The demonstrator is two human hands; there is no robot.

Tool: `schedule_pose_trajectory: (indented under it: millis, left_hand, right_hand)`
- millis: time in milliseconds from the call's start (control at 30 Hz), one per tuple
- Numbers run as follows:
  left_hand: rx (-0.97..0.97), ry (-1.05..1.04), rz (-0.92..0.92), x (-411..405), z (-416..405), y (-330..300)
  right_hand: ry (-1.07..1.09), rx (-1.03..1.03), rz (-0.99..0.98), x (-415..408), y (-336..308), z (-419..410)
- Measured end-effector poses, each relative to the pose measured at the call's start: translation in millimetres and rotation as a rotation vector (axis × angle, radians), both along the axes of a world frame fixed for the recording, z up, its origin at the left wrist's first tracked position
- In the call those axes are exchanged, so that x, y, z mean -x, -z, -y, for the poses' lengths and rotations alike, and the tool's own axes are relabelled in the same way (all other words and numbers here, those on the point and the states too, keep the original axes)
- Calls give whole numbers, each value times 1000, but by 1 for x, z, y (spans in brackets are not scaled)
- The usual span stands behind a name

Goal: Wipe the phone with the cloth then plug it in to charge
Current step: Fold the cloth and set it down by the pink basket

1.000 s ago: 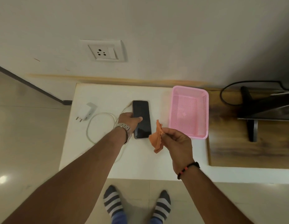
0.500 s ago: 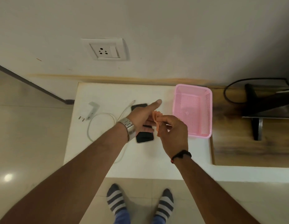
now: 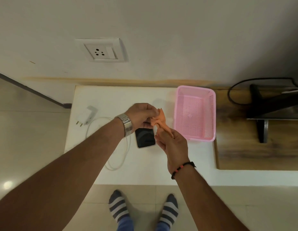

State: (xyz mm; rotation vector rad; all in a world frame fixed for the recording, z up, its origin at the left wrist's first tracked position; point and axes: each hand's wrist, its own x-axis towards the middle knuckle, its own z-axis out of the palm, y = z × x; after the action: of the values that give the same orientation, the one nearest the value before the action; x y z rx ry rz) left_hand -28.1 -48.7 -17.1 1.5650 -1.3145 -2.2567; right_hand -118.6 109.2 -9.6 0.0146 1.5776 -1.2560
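Observation:
The phone [image 3: 144, 138] lies flat on the white table [image 3: 145, 167], dark screen up, its far end hidden under my hands. Above it I hold the orange cloth [image 3: 159, 121] stretched between both hands. My left hand [image 3: 141, 115], with a metal watch on the wrist, pinches the cloth's far end. My right hand [image 3: 171, 142] grips its near end. The white charger plug [image 3: 86, 116] lies at the table's left, and its white cable [image 3: 119, 157] loops past the phone.
A pink plastic basket [image 3: 195, 114] stands right of the phone. A wall socket [image 3: 101, 50] sits on the wall above the table. A wooden surface [image 3: 245, 147] with a dark stand and a black cord lies to the right. My socked feet [image 3: 141, 209] stand below the table edge.
My left hand left the phone and took hold of the cloth's far end. Both hands now hold the cloth together above the phone, which still lies on the table.

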Motion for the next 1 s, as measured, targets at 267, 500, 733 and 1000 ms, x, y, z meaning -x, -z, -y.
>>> schedule_pose_trajectory:
  millis: [267, 500, 733, 1000]
  left_hand:
    - [524, 258, 237, 28, 19, 14]
    - [603, 404, 254, 59, 24, 29]
    - [863, 539, 413, 64, 27, 42]
    - [1320, 1082, 403, 55, 13, 39]
  right_hand:
    - [87, -227, 225, -4, 24, -11]
    - [145, -349, 39, -4, 46, 3]
    - [70, -367, -194, -4, 53, 9]
    - [-260, -235, -896, -20, 49, -8]
